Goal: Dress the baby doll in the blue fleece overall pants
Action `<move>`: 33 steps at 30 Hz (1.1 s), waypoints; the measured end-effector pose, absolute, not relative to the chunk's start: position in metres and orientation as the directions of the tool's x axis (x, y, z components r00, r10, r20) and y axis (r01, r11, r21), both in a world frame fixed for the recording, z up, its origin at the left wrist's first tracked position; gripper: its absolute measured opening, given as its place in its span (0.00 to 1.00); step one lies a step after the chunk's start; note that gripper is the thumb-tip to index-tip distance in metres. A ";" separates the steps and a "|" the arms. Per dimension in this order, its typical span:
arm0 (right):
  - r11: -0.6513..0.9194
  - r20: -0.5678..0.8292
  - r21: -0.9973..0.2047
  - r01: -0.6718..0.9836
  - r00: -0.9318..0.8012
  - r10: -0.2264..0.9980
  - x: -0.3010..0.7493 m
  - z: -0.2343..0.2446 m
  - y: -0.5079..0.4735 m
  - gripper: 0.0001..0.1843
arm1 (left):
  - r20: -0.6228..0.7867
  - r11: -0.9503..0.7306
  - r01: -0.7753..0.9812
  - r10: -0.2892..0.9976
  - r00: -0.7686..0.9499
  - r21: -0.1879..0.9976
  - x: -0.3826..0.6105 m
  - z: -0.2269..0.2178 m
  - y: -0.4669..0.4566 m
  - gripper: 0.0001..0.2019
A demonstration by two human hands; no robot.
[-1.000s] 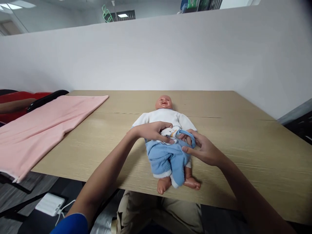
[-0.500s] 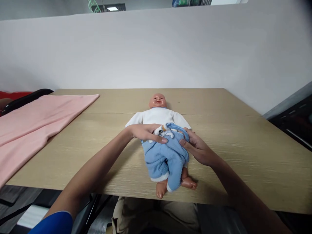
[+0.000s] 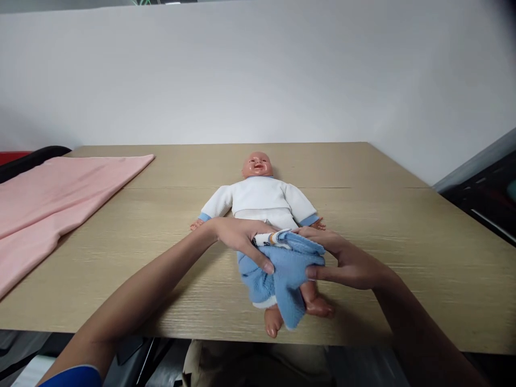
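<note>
A baby doll [image 3: 260, 196] in a white long-sleeved top with blue cuffs lies on its back, feet toward me. Fluffy blue pants [image 3: 288, 274] with white hems cover part of its legs, and their waist is bunched below the top. My left hand [image 3: 245, 242] grips the left side of the waist, thumb on the front and fingers hidden behind the cloth. On the other side, my right hand [image 3: 336, 258] pinches the pants between thumb and fingers. Both bare feet show; the right-hand leg is outside the cloth from about the shin down.
The wooden table [image 3: 161, 258] carries a pink cloth [image 3: 72, 199] at the left, with a black and red object [image 3: 34, 161] behind it. A white partition [image 3: 258, 75] rises past the far edge. Something black [image 3: 484, 188] stands at the right edge.
Both hands have drawn the waist of the pants down toward the feet, baring more of the top and the doll's hands. My view has tilted down slightly.
</note>
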State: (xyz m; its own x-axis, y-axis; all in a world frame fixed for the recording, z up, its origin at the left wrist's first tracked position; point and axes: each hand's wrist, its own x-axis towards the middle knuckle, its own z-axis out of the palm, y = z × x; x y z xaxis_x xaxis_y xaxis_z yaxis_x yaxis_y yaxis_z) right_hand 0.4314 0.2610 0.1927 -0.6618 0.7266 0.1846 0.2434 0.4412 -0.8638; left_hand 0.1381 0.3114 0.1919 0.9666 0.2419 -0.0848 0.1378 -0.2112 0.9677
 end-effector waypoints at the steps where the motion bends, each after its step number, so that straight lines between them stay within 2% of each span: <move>1: 0.446 0.175 -0.868 0.220 -0.704 0.688 0.431 0.192 0.260 0.21 | -0.065 -0.204 0.118 0.250 0.966 0.972 0.138 0.191 0.311 0.21; 3: 0.434 0.172 -0.881 0.190 -0.727 0.665 0.431 0.190 0.259 0.24 | -0.042 -0.197 0.106 0.303 0.952 0.975 0.139 0.189 0.311 0.25; 6: 0.375 0.116 -0.892 0.250 -0.677 0.727 0.431 0.191 0.255 0.27 | -0.008 -0.240 0.111 0.392 0.920 0.964 0.142 0.188 0.310 0.25; 9: 0.297 -0.090 -0.870 0.394 -0.718 0.691 0.430 0.204 0.246 0.25 | 0.006 -0.278 0.115 0.399 0.917 0.954 0.144 0.190 0.307 0.22; 11: 0.243 -0.225 -0.854 0.460 -0.747 0.625 0.429 0.216 0.239 0.22 | -0.028 -0.241 0.120 0.353 0.935 0.963 0.145 0.192 0.304 0.24; 12: 0.235 -0.245 -0.853 0.465 -0.755 0.608 0.428 0.221 0.235 0.20 | -0.057 -0.212 0.130 0.318 0.946 0.969 0.145 0.193 0.303 0.26; 14: 0.262 -0.194 -0.868 0.421 -0.775 0.601 0.427 0.226 0.228 0.19 | -0.104 -0.191 0.156 0.257 0.961 0.969 0.144 0.194 0.300 0.29; 16: 0.280 -0.124 -0.893 0.352 -0.790 0.600 0.427 0.226 0.221 0.19 | -0.109 -0.222 0.161 0.229 0.967 0.962 0.145 0.195 0.299 0.26; 19: 0.104 -0.211 -0.927 0.360 -0.731 0.649 0.428 0.219 0.210 0.22 | -0.073 -0.212 0.118 0.211 0.975 0.970 0.145 0.196 0.299 0.20; 21: -0.039 -0.307 -0.916 0.399 -0.637 0.707 0.429 0.214 0.201 0.25 | -0.049 -0.186 0.099 0.255 0.966 0.978 0.146 0.196 0.299 0.18; 23: -0.108 -0.332 -0.917 0.384 -0.584 0.741 0.429 0.211 0.192 0.25 | -0.026 -0.209 0.101 0.334 0.942 0.973 0.146 0.196 0.300 0.17; 25: -0.112 -0.302 -0.937 0.332 -0.607 0.735 0.427 0.209 0.185 0.28 | -0.035 -0.224 0.129 0.381 0.924 0.966 0.146 0.195 0.300 0.17; 28: -0.087 -0.248 -0.957 0.277 -0.625 0.740 0.421 0.204 0.175 0.38 | -0.103 -0.143 0.167 0.375 0.921 0.975 0.146 0.194 0.298 0.18; 30: -0.099 -0.237 -0.955 0.278 -0.524 0.818 0.413 0.199 0.168 0.38 | -0.138 -0.085 0.175 0.328 0.935 0.981 0.149 0.195 0.294 0.21; 33: -0.064 -0.137 -0.956 0.286 -0.246 0.960 0.403 0.189 0.161 0.27 | -0.159 -0.092 0.196 0.310 0.937 0.976 0.156 0.201 0.283 0.23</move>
State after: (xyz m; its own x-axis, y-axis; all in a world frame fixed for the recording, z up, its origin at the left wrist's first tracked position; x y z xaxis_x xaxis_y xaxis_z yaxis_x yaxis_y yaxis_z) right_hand 0.4032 0.1610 0.1893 -0.2459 0.9595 -0.1375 0.2862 -0.0636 -0.9560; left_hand 0.1562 0.2832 0.2010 0.9375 0.3097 -0.1588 0.1957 -0.0917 0.9764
